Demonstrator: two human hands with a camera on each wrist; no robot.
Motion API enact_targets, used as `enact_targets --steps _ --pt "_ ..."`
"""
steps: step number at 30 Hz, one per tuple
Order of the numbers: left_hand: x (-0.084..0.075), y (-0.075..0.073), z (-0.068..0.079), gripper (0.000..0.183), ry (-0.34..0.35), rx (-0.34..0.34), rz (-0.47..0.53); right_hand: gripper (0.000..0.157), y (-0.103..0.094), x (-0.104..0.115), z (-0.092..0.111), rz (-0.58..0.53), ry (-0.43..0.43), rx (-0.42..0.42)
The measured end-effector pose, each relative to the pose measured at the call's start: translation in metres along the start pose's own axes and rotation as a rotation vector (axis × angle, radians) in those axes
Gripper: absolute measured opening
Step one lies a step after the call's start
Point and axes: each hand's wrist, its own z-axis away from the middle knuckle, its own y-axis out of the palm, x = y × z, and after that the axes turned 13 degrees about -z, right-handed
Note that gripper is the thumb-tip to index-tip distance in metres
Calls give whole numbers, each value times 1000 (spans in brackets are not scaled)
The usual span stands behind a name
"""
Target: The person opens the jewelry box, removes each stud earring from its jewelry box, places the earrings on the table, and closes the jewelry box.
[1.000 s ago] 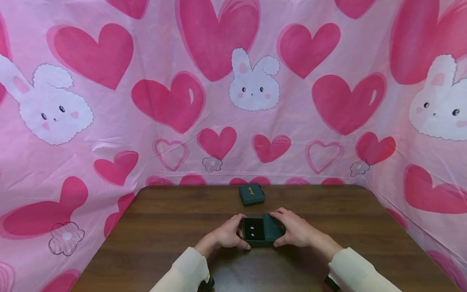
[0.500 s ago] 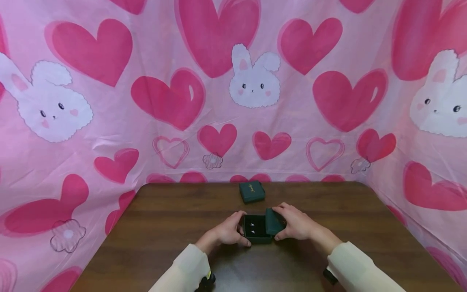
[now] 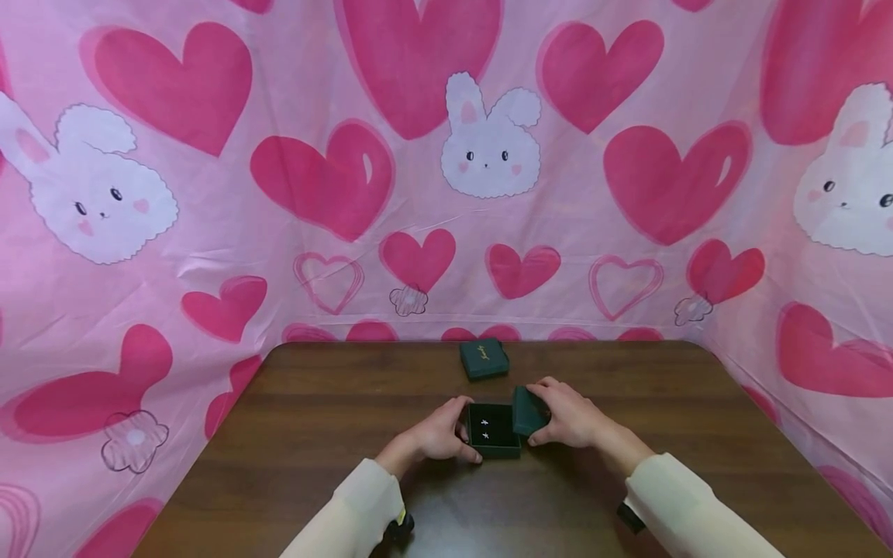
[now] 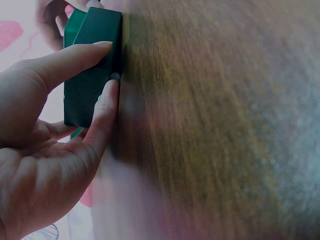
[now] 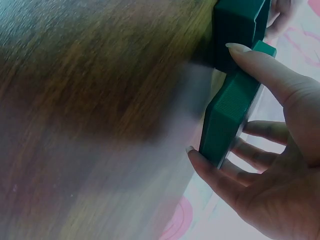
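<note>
On the table lies a small dark green jewelry box (image 3: 512, 451), its black insert bearing two small silvery earrings (image 3: 484, 428). My left hand (image 3: 441, 431) grips the box from its left side, thumb along the near wall, as the left wrist view shows too. In my right hand (image 3: 568, 415) is the green lid (image 3: 531, 410), tilted at the box's right end. In the right wrist view the thumb pinches one side of the lid (image 5: 227, 110), and other fingers lie along its back and far edge.
Behind the box, near the table's back edge, lies another dark green square piece with gold lettering (image 3: 484, 359). A pink cloth printed with hearts and rabbits (image 3: 418, 194) hangs round the brown wooden table (image 3: 335, 403).
My right hand has tilted the lid up and drawn it off the box to the right, uncovering more of the black insert. The left hand keeps its grip. The head view has dipped slightly.
</note>
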Motion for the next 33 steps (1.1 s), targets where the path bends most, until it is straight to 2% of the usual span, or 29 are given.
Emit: enact_targets --steps 9,20,33 --pt "0 1 0 75 3 -7 14 86 -5 -9 2 61 17 -34" --pt "0 -1 0 75 -8 3 8 86 -17 -21 3 74 39 -40" --pt "-1 -1 2 79 -15 0 10 91 -28 -43 3 112 111 -66"
